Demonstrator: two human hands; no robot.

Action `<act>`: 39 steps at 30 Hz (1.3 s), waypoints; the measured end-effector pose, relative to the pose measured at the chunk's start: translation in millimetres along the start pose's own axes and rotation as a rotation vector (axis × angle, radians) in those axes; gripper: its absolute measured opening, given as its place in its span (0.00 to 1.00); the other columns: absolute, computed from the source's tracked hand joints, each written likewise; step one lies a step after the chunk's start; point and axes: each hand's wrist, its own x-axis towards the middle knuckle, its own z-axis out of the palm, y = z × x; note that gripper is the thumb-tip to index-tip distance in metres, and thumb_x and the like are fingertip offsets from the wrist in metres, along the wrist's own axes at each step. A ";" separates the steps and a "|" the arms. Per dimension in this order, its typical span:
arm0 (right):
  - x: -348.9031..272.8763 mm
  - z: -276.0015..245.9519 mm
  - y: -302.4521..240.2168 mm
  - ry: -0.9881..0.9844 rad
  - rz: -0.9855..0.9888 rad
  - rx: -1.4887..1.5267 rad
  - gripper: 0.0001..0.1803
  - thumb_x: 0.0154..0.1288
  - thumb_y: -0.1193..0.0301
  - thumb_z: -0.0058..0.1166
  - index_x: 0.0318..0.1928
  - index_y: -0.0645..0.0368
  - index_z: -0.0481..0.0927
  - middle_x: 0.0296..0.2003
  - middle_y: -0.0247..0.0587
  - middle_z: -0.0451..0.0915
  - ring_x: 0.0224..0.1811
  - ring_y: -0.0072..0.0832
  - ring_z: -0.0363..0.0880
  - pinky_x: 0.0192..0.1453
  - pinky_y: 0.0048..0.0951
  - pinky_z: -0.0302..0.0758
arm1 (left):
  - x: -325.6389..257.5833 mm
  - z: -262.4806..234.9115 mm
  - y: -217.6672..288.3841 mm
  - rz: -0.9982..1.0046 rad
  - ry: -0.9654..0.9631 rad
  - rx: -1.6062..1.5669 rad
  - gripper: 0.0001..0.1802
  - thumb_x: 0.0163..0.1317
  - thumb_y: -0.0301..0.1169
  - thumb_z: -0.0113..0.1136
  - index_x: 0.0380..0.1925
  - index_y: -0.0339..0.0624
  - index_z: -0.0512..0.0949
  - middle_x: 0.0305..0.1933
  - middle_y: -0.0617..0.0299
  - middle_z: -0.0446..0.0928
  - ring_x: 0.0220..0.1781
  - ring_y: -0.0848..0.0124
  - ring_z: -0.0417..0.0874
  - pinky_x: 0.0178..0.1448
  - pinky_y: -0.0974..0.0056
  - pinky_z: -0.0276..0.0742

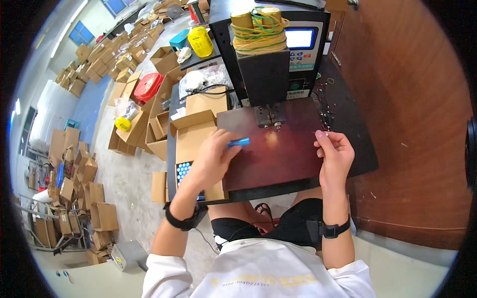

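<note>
The left hand (214, 151) holds a blue cylinder (239, 142) in a closed fingertip grip above the dark red worktop (278, 159), just before the welder (271, 59), while the right hand (335, 151) pinches a small pale piece (320, 133) near the worktop's right edge.

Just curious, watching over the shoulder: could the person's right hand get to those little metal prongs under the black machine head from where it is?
Probably yes. The right hand is raised over the dark red plate, and nothing lies between it and the prongs. Its fingers already pinch something tiny, though.
</note>
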 end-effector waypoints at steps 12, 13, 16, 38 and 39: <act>-2.7 10.6 4.0 0.004 -0.031 0.032 0.07 0.63 0.79 0.68 0.37 0.62 0.81 0.30 0.35 0.82 0.28 0.17 0.79 0.26 0.15 0.68 | 38.9 66.4 10.8 -0.054 0.175 -0.318 0.15 0.62 0.33 0.66 0.43 0.37 0.74 0.44 0.47 0.81 0.47 0.47 0.78 0.57 0.54 0.66; -2.0 10.2 4.4 -0.003 -0.040 0.023 0.07 0.63 0.79 0.68 0.37 0.62 0.81 0.31 0.35 0.82 0.28 0.17 0.79 0.26 0.15 0.67 | 38.7 65.5 14.2 -0.045 0.183 -0.246 0.14 0.62 0.32 0.66 0.42 0.37 0.74 0.44 0.48 0.79 0.47 0.47 0.77 0.57 0.54 0.66; -1.7 9.8 6.6 -0.005 -0.042 0.025 0.07 0.63 0.79 0.68 0.36 0.62 0.81 0.31 0.35 0.82 0.28 0.16 0.78 0.26 0.15 0.67 | 38.7 64.2 16.3 -0.046 0.188 -0.145 0.16 0.61 0.33 0.67 0.46 0.39 0.76 0.45 0.49 0.78 0.48 0.47 0.76 0.56 0.53 0.69; -3.8 12.8 3.6 -0.002 -0.044 -0.019 0.06 0.63 0.78 0.68 0.37 0.62 0.81 0.30 0.34 0.82 0.28 0.16 0.77 0.26 0.15 0.67 | 40.6 66.7 16.5 -0.023 0.201 -0.123 0.17 0.61 0.33 0.66 0.48 0.39 0.77 0.46 0.49 0.79 0.51 0.49 0.77 0.57 0.53 0.66; -3.2 12.6 4.8 -0.004 -0.045 -0.015 0.06 0.63 0.78 0.68 0.37 0.62 0.81 0.30 0.34 0.81 0.28 0.16 0.77 0.26 0.15 0.67 | 40.7 66.3 16.9 -0.023 0.200 -0.124 0.17 0.61 0.33 0.66 0.48 0.39 0.77 0.46 0.49 0.79 0.51 0.49 0.77 0.57 0.53 0.66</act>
